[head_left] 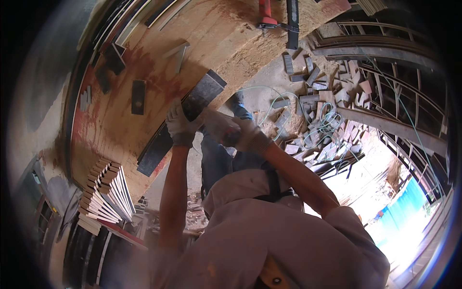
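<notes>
A long dark board [156, 150] lies slantwise along the near edge of the wooden workbench [197, 45]. My left hand [180, 124], in a pale work glove, is closed on the board about midway along it. My right hand [250, 136], gloved too, sits just off the bench edge close to the left one. Its fingers wrap round a dark object [231, 136] with a bit of red on it; blur and the glove hide what kind it is. Past my left hand, another stretch of dark board [209, 89] reaches toward the bench edge.
On the bench lie a dark plate with a hole [138, 97], pale strips [180, 57] and a red-handled tool [267, 15] by a dark bar [292, 26]. Fanned strips [107, 192] stand at lower left. Offcuts [313, 103] and a green hose [328, 126] cover the floor at right.
</notes>
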Tool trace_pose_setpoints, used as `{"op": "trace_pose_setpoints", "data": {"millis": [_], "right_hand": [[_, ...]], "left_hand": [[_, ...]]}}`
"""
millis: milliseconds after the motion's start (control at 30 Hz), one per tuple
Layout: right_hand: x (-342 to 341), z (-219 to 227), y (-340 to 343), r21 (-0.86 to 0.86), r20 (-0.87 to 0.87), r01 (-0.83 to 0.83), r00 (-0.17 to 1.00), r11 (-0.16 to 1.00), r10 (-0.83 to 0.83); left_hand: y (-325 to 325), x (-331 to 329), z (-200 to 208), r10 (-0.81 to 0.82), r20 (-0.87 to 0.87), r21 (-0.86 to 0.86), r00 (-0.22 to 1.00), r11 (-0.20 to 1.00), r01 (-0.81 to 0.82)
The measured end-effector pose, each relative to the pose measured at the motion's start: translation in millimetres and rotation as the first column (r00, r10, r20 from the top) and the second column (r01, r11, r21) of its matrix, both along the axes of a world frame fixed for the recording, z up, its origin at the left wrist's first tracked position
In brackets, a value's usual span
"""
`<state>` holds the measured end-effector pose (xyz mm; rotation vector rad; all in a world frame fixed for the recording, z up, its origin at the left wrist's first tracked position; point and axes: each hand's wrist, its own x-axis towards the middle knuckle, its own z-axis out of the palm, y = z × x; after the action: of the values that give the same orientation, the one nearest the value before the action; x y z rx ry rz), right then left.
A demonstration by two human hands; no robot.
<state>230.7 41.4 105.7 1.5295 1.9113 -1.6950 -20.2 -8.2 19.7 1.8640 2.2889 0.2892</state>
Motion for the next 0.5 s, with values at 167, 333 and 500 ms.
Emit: {"op": "trace_pose_setpoints", "data": {"millis": [167,333,500], "right_hand": [[82.5,0.2,-30.8,-0.003,-0.105,0.204,0.973,0.979,-0.203],[143.1,-39.7,-71.5,0.299,0.245,0.084,0.956,0.950,-0.162],[144.3,-42.4,-72.4,0.258,0.137,0.151,0.972,0.954,-0.191]], "left_hand": [[30.8,0.0,84.1,0.108,0.294,-0.287,0.950,0.958,-0.020],[24.6,-38.8,167.8,0.281,0.483,-0.509,0.829,0.861,0.005],[-23.7,-82.4,208.4,0.419,0.605,-0.530,0.677,0.846,-0.050]]}}
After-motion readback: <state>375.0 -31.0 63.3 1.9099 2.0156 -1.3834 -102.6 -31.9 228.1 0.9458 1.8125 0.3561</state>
